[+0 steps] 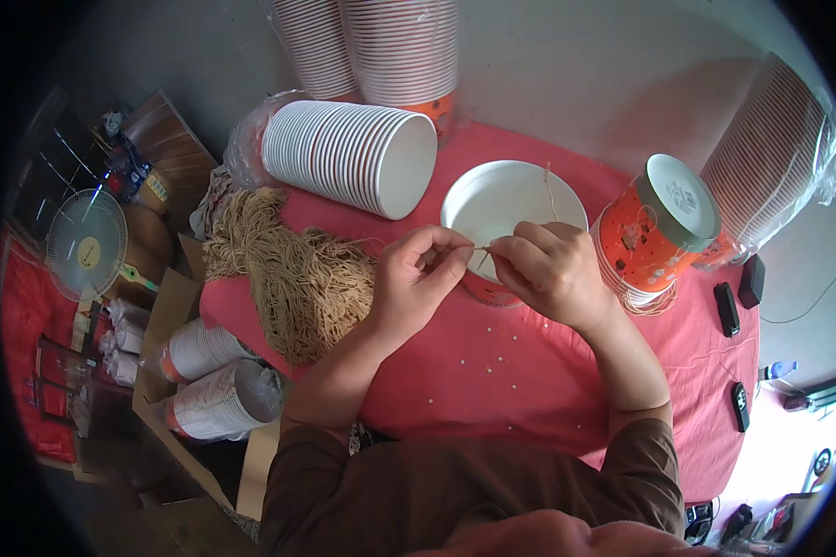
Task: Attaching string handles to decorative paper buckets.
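Note:
My left hand (423,277) and my right hand (555,274) are close together, fingertips pinched on a thin tan string (480,249) that spans the small gap between them. They hover over the near rim of an open paper bucket (488,200), white inside and red-orange outside. A strand of string (549,186) also lies over the bucket's far right rim; whether it joins the piece in my fingers is hidden. Left of my left hand lies a big tangled bundle of tan string (293,269), partly against my forearm.
A nested stack of white buckets (344,153) lies on its side behind. An upside-down orange bucket stack (655,223) stands at right, near a wrapped tall stack (766,158). Small white specks (489,369) dot the red cloth (418,399). A cardboard box (172,325) sits left, a fan (88,243) beyond.

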The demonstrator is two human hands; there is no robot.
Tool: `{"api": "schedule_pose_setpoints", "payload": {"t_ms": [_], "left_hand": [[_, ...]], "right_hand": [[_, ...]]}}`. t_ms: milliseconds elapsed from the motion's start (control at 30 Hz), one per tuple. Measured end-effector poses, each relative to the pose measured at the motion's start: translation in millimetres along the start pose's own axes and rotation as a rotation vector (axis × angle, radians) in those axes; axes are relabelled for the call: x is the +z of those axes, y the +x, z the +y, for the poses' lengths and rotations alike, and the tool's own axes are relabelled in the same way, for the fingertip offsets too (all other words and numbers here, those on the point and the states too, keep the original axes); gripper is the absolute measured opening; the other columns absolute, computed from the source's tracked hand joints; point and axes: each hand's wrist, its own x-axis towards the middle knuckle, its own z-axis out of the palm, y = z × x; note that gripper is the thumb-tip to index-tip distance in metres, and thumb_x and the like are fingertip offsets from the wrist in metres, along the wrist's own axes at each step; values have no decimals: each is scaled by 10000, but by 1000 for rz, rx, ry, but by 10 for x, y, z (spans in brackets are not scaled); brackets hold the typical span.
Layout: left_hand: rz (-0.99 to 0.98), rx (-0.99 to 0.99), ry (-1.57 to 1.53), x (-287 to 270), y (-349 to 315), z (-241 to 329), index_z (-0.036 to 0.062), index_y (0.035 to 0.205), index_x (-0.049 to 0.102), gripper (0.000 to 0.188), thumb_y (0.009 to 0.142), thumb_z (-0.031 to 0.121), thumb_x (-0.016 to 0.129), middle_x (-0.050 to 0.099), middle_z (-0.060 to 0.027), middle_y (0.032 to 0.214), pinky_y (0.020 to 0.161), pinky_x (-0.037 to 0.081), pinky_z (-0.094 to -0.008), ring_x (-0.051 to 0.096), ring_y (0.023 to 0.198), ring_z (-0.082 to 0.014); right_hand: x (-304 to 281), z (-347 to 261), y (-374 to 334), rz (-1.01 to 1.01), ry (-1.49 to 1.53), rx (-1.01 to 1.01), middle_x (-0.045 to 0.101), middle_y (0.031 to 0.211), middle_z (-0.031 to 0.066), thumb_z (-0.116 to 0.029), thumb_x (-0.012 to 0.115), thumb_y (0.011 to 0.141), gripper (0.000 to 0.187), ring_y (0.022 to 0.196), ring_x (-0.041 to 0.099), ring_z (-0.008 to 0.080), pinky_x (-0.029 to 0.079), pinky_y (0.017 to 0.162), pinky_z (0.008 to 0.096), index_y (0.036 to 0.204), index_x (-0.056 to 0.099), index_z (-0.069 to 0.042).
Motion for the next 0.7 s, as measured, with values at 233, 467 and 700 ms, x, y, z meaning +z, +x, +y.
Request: {"api": "schedule_pose_setpoints", "payload": {"t_ms": [233,467,700], "left_hand": [[22,24,-41,17,11,23,-19,962,657,58,935,32,659,644,21,799,567,418,-175,540,663,0],[35,59,-4,-1,29,-37,-18,939,663,50,926,30,667,636,28,790,580,418,-184,526,665,-6],[29,79,31,-49,65,-33,-28,963,655,58,940,25,650,620,34,798,627,409,-164,525,711,-5]], "right_hand": [[-37,33,-29,-120,-111,-8,575,654,25,-164,728,747,190,568,621,216,491,504,356,876,609,-90],[-114,62,-15,-202,-102,14,575,639,23,-200,753,731,223,570,628,226,499,520,366,882,614,-115],[-132,95,-3,-165,-8,48,604,643,45,-166,734,775,177,586,639,242,494,515,371,887,623,-86]]}}
